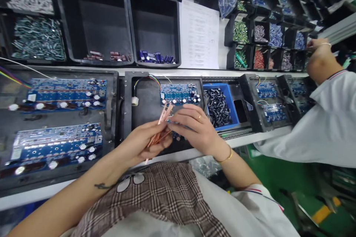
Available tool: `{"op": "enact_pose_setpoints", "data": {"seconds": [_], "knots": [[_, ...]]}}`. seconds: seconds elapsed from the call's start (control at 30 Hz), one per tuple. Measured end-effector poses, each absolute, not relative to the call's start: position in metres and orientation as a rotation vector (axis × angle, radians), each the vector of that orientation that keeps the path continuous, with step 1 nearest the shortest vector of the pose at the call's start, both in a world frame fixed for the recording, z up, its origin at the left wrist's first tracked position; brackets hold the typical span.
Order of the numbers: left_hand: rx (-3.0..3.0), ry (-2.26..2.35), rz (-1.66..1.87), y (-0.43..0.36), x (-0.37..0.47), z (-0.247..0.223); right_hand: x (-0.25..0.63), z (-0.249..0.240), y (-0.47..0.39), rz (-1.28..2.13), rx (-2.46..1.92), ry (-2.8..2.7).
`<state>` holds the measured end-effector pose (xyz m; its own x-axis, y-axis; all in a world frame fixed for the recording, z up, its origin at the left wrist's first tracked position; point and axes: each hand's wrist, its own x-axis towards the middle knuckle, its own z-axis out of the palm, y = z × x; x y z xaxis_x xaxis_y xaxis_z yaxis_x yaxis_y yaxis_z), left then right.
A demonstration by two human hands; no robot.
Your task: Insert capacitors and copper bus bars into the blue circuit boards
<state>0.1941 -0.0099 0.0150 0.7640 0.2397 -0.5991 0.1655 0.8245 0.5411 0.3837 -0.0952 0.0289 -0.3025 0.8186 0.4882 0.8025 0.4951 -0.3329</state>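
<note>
In the lower centre of the frame, the left hand [147,140] has its grip closed around a small bundle of thin, flat, pinkish-copper strips [164,115], which fan out at a tilt past the fingertips. The right hand [194,124], just right of centre, has its fingers bent at the upper part of the bundle; whether its grip pinches a strip cannot be told. Behind the hands, in the middle of the frame, a blue rectangular circuit board [179,93] with silver-topped cylindrical parts lies in a black flat tray [145,113] on the white-edged counter [250,140]. Right of that board sits a blue plastic bin [233,113] full of small black cylinders [218,106]. Two larger blue circuit boards [65,90] lie at the left of the frame, and a co-worker's hand [318,43] shows at the upper right, by the rows of small parts bins [251,44]
</note>
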Motion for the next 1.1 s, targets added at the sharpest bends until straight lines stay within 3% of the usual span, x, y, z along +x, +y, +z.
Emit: {"op": "enact_pose_setpoints", "data": {"seconds": [0.13,0.27,0.57,0.87,1.1], "knots": [[0.822,0.904,0.194,0.002,0.194,0.006,0.426,0.029,-0.063,0.005,-1.506,-2.164],[1.34,1.098,0.236,0.006,0.196,-0.011,0.452,-0.001,-0.018,-0.02,-1.759,-2.209],[2.312,1.163,-0.354,0.007,0.216,-0.02,0.465,-0.042,0.007,0.101,-1.792,-2.186],[2.408,1.163,-0.334,0.006,0.218,-0.024,0.468,-0.048,0.012,0.257,-1.818,-2.157],[2.269,1.07,-0.185,0.01,0.207,-0.018,0.471,-0.016,-0.007,0.338,-1.823,-2.035]]}}
